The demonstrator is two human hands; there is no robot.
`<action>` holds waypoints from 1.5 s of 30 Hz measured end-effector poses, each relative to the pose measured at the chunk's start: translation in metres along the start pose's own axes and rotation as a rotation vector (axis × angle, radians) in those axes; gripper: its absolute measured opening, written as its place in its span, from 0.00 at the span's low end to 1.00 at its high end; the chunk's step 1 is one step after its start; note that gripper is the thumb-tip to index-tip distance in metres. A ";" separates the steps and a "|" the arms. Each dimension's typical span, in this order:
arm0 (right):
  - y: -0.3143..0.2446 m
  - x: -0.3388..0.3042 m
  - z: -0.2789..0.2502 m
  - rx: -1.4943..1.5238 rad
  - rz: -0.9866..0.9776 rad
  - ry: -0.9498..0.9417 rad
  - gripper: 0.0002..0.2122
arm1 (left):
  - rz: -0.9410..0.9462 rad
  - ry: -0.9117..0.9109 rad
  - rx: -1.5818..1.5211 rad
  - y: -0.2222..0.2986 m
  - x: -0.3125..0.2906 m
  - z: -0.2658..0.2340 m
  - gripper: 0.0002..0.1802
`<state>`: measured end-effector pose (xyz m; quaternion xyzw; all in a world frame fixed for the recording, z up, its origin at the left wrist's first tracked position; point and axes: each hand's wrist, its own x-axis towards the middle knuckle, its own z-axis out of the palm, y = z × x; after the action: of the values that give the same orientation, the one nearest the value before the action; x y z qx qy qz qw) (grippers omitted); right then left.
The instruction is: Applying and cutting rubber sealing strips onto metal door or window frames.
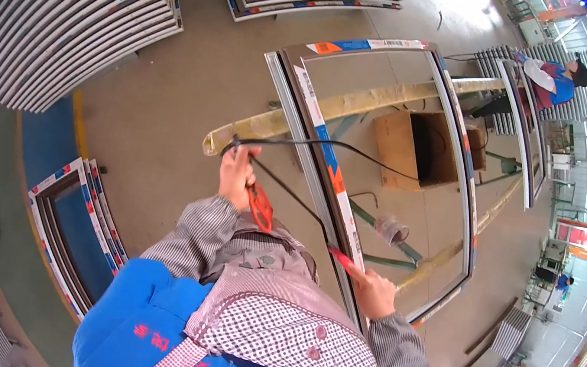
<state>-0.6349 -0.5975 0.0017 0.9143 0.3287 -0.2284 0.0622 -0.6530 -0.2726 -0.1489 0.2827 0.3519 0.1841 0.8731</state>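
A rectangular window frame [332, 160], dark with white, blue and orange film, lies across yellowish, wrapped support bars in front of me. My left hand [236, 178] is closed around a black rubber strip [285, 186], left of the frame. From there the strip runs down to the frame's near edge, and another length crosses over the frame's opening. Red scissor-like handles [260, 209] hang at the same hand; their blades are hidden. My right hand [373, 294] grips a slim red tool [343, 259], its tip at the frame's near edge beside the strip.
An open cardboard box [397, 151] stands below the frame, near a clear round container [392, 231]. Stacked frames [78, 10] fill the far left; others [70, 227] lean at left. A co-worker [555, 84] stands at upper right behind another frame [521, 140].
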 end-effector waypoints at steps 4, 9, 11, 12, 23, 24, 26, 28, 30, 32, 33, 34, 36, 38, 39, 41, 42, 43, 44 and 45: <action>0.010 -0.019 0.015 0.081 0.019 0.014 0.15 | -0.205 0.234 -0.296 0.001 -0.024 -0.039 0.20; 0.014 -0.017 0.010 0.059 0.027 -0.011 0.14 | -0.078 0.225 -0.398 0.028 -0.002 -0.088 0.27; 0.017 -0.013 0.011 0.039 0.042 -0.025 0.14 | 0.019 0.269 -0.325 0.054 0.014 -0.067 0.25; 0.017 -0.012 0.010 0.052 0.024 -0.013 0.15 | -0.007 0.196 -0.300 0.069 0.028 -0.065 0.23; -0.028 0.093 -0.024 0.083 -0.034 0.131 0.16 | -0.113 -0.275 0.124 0.164 0.216 0.067 0.17; -0.029 0.090 -0.024 0.075 -0.026 0.122 0.16 | -0.155 -0.261 0.146 0.165 0.228 0.078 0.20; -0.025 0.068 -0.023 0.035 0.032 0.017 0.16 | -0.110 -0.237 0.178 0.162 0.243 0.096 0.21; -0.015 0.037 -0.006 0.078 0.056 0.021 0.16 | -0.065 -0.207 0.211 0.162 0.259 0.105 0.23; -0.016 0.022 -0.009 0.016 0.108 -0.077 0.17 | -0.108 -0.257 0.177 0.157 0.280 0.108 0.21; -0.042 0.074 -0.035 -0.053 0.082 -0.016 0.19 | -0.132 -0.265 0.180 0.155 0.294 0.106 0.20; -0.057 0.113 -0.047 -0.075 0.051 0.053 0.19 | -0.153 -0.236 0.184 0.155 0.298 0.107 0.20; -0.076 0.156 -0.064 -0.053 0.015 0.118 0.19 | -0.168 -0.203 0.194 0.156 0.299 0.108 0.20; -0.099 0.236 -0.078 -0.057 -0.013 0.191 0.19 | -0.171 -0.193 0.238 0.156 0.305 0.112 0.27; -0.117 0.296 -0.100 -0.035 -0.055 0.249 0.19 | -0.209 -0.194 0.257 0.157 0.315 0.106 0.28; -0.119 0.302 -0.103 -0.038 -0.057 0.252 0.19 | -0.220 -0.189 0.288 0.156 0.319 0.107 0.29; -0.119 0.308 -0.108 0.017 -0.042 0.237 0.16 | -0.225 -0.203 0.317 0.154 0.327 0.107 0.30; -0.118 0.300 -0.113 0.012 -0.044 0.237 0.16 | -0.237 -0.219 0.348 0.152 0.331 0.107 0.31; -0.115 0.283 -0.121 0.017 -0.008 0.130 0.15 | -0.239 -0.228 0.364 0.150 0.337 0.106 0.33; -0.113 0.277 -0.125 0.027 0.023 0.022 0.13 | -0.233 -0.220 0.362 0.149 0.341 0.106 0.33; -0.116 0.281 -0.129 0.026 0.018 0.020 0.13 | -0.267 -0.227 0.374 0.148 0.342 0.107 0.33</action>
<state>-0.4684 -0.3123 -0.0083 0.9202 0.3179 -0.2230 0.0493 -0.3607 -0.0190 -0.1677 0.4093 0.3137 -0.0339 0.8561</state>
